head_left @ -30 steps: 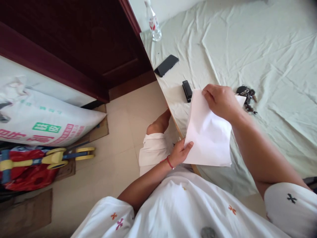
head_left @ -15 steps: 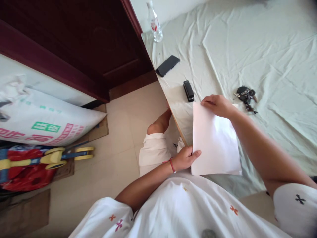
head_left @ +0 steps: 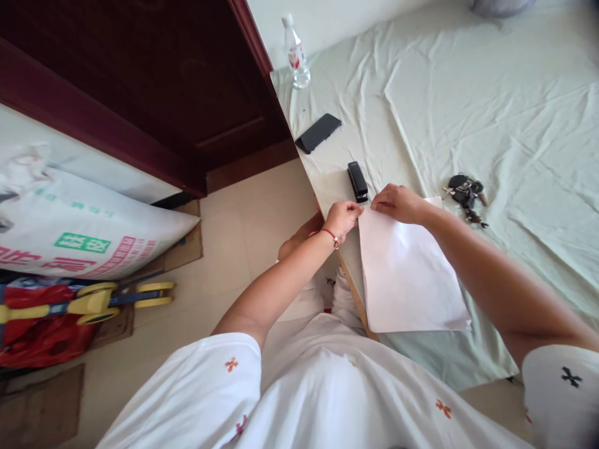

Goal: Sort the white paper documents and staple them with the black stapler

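Note:
White sheets of paper lie in a stack on the cloth-covered table, close to its near edge. My left hand, with a red bracelet at the wrist, pinches the stack's far left corner. Just to the right, my right hand has its fingers closed on the far edge of the sheets, its palm over the paper. A black stapler rests right beyond that corner, a little apart from both hands.
A bunch of keys lies right of the paper. Farther back are a dark phone-like case and a clear plastic bottle. On the floor at left, a big white sack leans near a yellow and blue wheeled toy.
My left hand has moved from the paper's left side up to its far left corner. The right hand has slid left along the far edge, and the stack now lies flatter on the table.

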`<state>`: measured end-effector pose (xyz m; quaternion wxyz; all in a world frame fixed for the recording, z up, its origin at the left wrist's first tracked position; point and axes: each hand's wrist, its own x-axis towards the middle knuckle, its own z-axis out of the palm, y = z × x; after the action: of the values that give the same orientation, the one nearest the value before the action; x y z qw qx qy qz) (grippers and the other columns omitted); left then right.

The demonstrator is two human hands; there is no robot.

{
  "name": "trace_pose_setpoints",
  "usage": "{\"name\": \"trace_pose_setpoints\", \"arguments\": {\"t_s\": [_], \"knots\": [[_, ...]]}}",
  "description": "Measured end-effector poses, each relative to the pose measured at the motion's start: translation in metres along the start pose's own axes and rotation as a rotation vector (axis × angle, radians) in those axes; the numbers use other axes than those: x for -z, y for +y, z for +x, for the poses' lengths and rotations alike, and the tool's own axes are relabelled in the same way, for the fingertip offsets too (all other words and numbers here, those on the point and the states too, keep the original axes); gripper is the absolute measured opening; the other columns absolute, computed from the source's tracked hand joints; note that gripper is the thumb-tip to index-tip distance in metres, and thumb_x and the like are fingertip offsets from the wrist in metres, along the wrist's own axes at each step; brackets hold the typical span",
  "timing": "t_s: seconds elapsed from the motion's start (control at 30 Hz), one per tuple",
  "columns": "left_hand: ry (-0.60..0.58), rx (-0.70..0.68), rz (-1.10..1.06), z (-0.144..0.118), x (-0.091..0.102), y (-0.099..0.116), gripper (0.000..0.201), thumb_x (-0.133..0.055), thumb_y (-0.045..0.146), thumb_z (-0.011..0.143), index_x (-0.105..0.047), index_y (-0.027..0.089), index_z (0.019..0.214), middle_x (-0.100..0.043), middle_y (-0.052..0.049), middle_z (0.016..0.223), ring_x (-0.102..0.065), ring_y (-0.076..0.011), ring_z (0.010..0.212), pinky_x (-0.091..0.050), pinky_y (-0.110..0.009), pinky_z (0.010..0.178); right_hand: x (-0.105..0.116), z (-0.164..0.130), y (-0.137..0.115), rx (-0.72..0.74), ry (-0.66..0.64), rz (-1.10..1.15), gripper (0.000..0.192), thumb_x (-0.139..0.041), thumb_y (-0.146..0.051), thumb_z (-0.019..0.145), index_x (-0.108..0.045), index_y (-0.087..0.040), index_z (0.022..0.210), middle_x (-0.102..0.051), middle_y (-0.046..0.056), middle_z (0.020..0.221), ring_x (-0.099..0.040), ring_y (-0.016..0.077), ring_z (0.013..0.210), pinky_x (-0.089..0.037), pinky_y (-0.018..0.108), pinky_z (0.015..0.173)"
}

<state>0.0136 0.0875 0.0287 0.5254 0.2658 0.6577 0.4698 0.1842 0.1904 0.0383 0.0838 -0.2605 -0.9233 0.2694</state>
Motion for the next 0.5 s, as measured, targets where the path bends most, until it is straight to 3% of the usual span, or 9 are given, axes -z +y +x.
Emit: {"name": "trace_pose_setpoints", "arguments": {"t_s": [0.1,0.2,0.33,0.5], "knots": [[0.075,0.022,0.012,0.004,-0.002,-0.001,0.023,-0.075,0.014,0.080,-0.058,0.015,0.064,-0.046,0.007,0.051,-0.039,-0.0039,0.044,-0.027,-0.020,0.047,-0.004,-0.002,0.007,-0.070,0.050,-0.038,0.029,-0.055,-0.038,0.095,-0.080,-0.024,0.092,-0.077,0.004,0.084,-0.066,0.0241,0.097,-0.046,0.036,0.088],[0.134,0.034,0.021,0.007,-0.003,-0.001,0.024,-0.068,0.011,0.084,-0.057,0.015,0.063,-0.045,0.007,0.049,-0.039,-0.0048,0.040,-0.027,-0.021,0.045,-0.005,-0.002,0.013,-0.139,0.065,-0.036,0.031,-0.053,-0.036,0.094,-0.080,-0.022,0.090,-0.075,0.005,0.079,-0.064,0.0218,0.086,-0.045,0.034,0.081],[0.129,0.093,0.077,0.010,-0.001,0.008,0.027,-0.062,0.005,0.084,-0.055,0.016,0.061,-0.044,0.007,0.046,-0.041,-0.0056,0.038,-0.025,-0.020,0.044,-0.001,0.010,0.015,-0.223,-0.013,-0.052,0.031,-0.052,-0.035,0.091,-0.080,-0.020,0.089,-0.073,0.005,0.076,-0.060,0.0181,0.072,-0.040,0.031,0.071],[0.126,0.144,0.175,0.019,-0.001,0.020,0.027,-0.060,0.001,0.080,-0.055,0.016,0.058,-0.048,0.005,0.045,-0.041,-0.0059,0.035,-0.026,-0.022,0.045,0.010,0.031,0.016,-0.294,-0.120,-0.108,0.032,-0.051,-0.034,0.090,-0.080,-0.022,0.094,-0.074,0.005,0.085,-0.062,0.0197,0.079,-0.041,0.031,0.074]]}}
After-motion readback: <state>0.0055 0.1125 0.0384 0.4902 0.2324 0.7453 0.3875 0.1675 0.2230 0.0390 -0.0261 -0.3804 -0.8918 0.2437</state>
